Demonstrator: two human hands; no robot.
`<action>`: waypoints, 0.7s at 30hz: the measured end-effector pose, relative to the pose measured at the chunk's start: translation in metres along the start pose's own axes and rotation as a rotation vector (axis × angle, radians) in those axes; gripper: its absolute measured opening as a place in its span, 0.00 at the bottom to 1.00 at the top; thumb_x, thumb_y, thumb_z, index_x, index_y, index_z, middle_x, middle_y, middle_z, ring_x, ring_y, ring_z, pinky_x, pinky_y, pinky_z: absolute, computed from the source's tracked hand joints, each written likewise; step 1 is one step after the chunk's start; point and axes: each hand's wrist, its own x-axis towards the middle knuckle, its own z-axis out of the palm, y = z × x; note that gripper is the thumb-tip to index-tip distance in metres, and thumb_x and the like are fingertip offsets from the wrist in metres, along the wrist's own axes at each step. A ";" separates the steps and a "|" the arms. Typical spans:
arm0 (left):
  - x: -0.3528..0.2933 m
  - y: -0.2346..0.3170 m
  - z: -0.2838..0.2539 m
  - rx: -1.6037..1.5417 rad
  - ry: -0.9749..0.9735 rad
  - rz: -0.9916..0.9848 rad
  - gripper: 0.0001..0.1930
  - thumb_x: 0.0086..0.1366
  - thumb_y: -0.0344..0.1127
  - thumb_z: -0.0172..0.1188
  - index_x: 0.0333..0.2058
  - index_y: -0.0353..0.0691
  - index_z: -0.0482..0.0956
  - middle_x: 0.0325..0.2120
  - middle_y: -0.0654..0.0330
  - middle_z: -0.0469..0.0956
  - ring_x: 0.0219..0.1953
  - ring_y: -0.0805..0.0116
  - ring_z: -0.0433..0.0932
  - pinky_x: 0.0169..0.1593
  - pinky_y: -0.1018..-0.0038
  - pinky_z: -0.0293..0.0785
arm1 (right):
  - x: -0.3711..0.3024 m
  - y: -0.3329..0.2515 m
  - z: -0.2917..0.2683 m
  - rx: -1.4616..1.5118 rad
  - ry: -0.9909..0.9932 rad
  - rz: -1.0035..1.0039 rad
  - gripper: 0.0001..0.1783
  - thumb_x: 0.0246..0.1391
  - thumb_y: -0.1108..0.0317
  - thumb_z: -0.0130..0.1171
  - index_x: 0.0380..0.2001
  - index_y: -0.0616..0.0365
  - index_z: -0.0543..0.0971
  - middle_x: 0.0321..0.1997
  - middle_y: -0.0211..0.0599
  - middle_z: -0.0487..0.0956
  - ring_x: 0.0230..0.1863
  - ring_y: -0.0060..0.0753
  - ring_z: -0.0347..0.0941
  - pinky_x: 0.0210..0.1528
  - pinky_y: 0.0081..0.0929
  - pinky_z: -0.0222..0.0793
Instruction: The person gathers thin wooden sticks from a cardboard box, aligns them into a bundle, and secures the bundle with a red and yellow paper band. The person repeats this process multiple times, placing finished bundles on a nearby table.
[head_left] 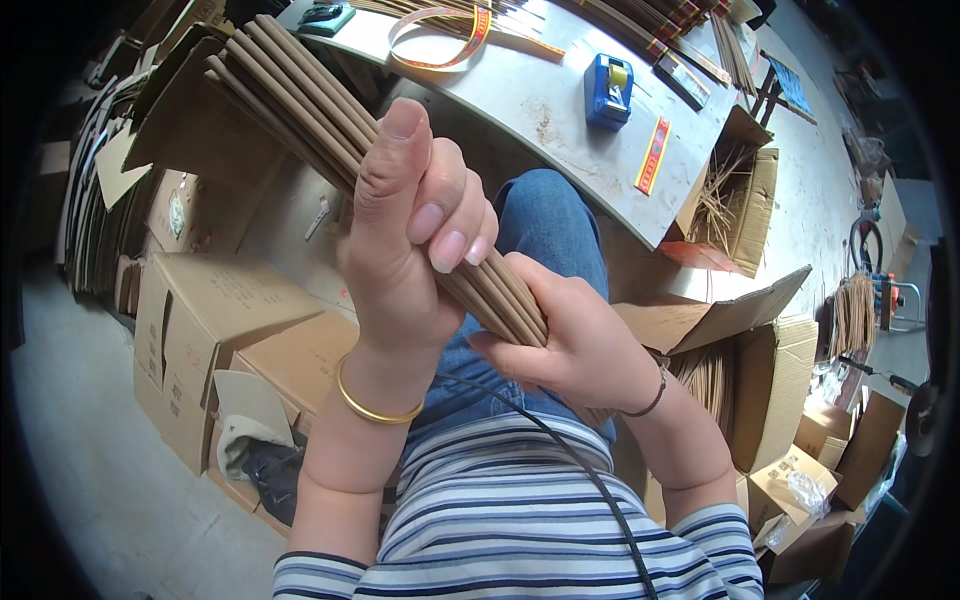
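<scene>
A bundle of long brown incense sticks (305,100) slants across in front of me, its far ends pointing up and to the left. My left hand (405,215), with a gold bangle at the wrist, is wrapped round the middle of the bundle, thumb pointing up. Lower down, my right hand (575,325) grips the same bundle, thumb and fingers closed about it. Below that hand, the near ends show only in part against my lap.
On the white table (545,110) ahead lie a blue tape dispenser (609,92), a red-and-yellow label strip (652,157), a curled band (440,60) and more bundled sticks (640,30). Cardboard boxes stand left (215,320) and right (775,385). A black cord (560,440) hangs over my lap.
</scene>
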 end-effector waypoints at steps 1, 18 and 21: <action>-0.001 0.000 0.001 0.009 -0.005 0.008 0.19 0.73 0.44 0.47 0.20 0.50 0.63 0.12 0.73 0.60 0.13 0.84 0.62 0.19 0.84 0.64 | 0.001 0.009 0.005 -0.194 0.108 -0.150 0.16 0.51 0.72 0.63 0.39 0.61 0.69 0.25 0.34 0.74 0.21 0.26 0.73 0.23 0.22 0.67; -0.002 -0.004 -0.002 -0.007 0.132 0.093 0.14 0.69 0.40 0.53 0.24 0.48 0.64 0.12 0.72 0.60 0.13 0.83 0.63 0.21 0.82 0.66 | 0.003 0.011 0.015 -0.419 0.299 -0.161 0.16 0.47 0.71 0.64 0.36 0.61 0.68 0.25 0.49 0.76 0.27 0.52 0.74 0.30 0.33 0.70; -0.009 -0.009 0.007 -0.060 0.174 0.038 0.14 0.70 0.40 0.53 0.24 0.48 0.64 0.12 0.72 0.60 0.13 0.83 0.63 0.21 0.82 0.66 | 0.003 0.007 0.008 -0.273 0.175 -0.134 0.16 0.47 0.70 0.64 0.36 0.61 0.69 0.24 0.44 0.76 0.25 0.42 0.76 0.30 0.31 0.70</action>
